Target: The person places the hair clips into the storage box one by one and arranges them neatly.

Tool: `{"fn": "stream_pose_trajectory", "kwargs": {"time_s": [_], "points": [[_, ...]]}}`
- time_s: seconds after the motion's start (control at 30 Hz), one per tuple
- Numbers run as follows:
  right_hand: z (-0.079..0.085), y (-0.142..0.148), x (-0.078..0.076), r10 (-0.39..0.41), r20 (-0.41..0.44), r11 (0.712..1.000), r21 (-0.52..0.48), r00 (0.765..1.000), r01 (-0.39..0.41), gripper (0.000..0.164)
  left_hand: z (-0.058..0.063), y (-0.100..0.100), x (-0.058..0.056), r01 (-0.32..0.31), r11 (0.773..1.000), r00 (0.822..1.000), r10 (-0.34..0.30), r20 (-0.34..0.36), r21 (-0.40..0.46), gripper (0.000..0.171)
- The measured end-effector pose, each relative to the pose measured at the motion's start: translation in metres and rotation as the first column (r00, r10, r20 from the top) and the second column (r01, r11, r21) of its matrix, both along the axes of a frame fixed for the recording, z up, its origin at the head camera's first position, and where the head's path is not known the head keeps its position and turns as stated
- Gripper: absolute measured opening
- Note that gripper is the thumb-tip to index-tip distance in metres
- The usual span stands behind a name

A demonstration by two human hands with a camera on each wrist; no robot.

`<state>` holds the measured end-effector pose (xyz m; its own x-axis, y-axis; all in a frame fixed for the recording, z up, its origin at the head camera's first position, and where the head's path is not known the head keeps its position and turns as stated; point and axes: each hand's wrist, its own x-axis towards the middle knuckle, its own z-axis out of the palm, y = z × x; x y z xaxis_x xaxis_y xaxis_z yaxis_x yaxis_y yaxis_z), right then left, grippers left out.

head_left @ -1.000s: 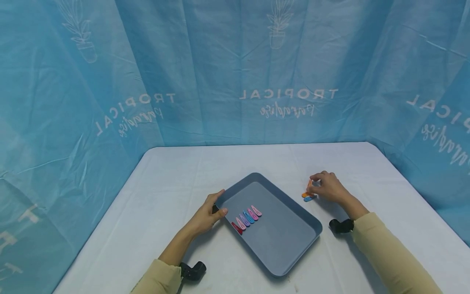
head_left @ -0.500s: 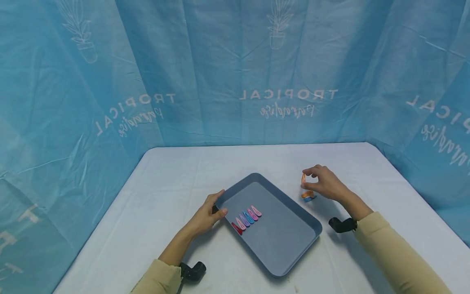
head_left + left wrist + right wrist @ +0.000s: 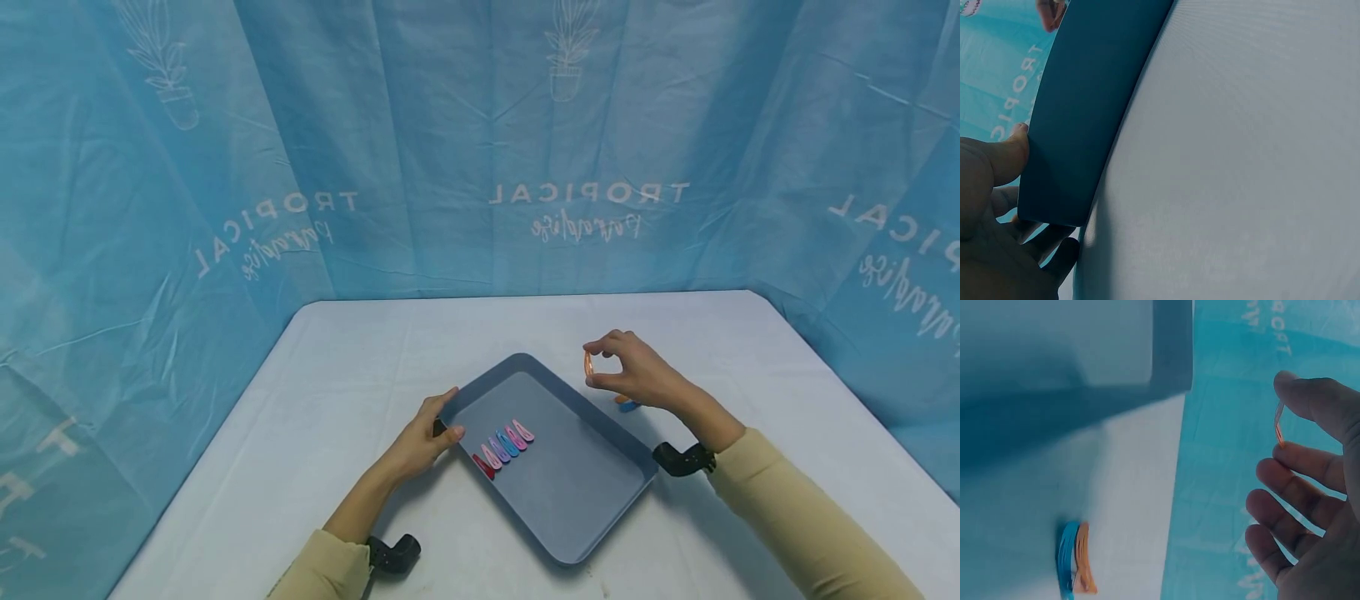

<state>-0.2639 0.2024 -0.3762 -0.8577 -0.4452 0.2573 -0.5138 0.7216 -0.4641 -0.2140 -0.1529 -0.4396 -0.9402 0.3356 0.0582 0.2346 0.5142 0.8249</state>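
My right hand pinches an orange snap hair clip on end between thumb and forefinger, above the table just beyond the tray's far right side. In the right wrist view the clip spans thumb and fingertip, the other fingers spread below. At the left corner of the grey-blue tray, my left hand grips the rim, thumb on the inner side. The left wrist view has the fingers outside the tray's wall. Inside lie several snap hair clips in a slanted row, red, pink, purple and blue.
A blue clip and an orange clip lie together on the white-covered table, right of the tray. A blue printed curtain surrounds the table's back and sides. Each wrist wears a black camera.
My right hand has lifted the orange hair clip off the small pile and carried it left and slightly up, toward the tray. The left hand and tray have stayed in place.
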Motion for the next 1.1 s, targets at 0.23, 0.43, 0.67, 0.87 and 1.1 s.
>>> {"fn": "stream_pose_trajectory", "kwargs": {"time_s": [0.23, 0.43, 0.67, 0.87, 1.1], "points": [[0.000, -0.019, 0.003, 0.089, -0.013, 0.996, 0.009, 0.996, -0.089, 0.050, -0.001, 0.000, -0.001, 0.013, 1.000, 1.000, -0.013, 0.004, 0.002, 0.065], [-0.004, -0.035, 0.003, 0.133, 0.018, 0.990, 0.044, 0.991, -0.133, 0.048, -0.001, -0.001, -0.001, 0.007, 1.000, 1.000, -0.007, 0.004, 0.000, 0.066], [-0.014, -0.048, 0.004, 0.244, 0.023, 0.966, 0.078, 0.970, -0.245, 0.044, -0.001, -0.001, 0.000, 0.011, 1.000, 1.000, -0.011, -0.006, 0.001, 0.067], [-0.024, -0.055, -0.001, 0.306, 0.079, 0.944, 0.108, 0.949, -0.313, 0.047, -0.001, -0.001, -0.001, 0.017, 1.000, 1.000, -0.017, -0.002, -0.015, 0.067], [-0.031, -0.063, -0.004, 0.346, 0.145, 0.924, 0.117, 0.927, -0.364, 0.046, 0.000, -0.001, 0.000, 0.011, 1.000, 1.000, -0.010, 0.002, -0.025, 0.066]]}}
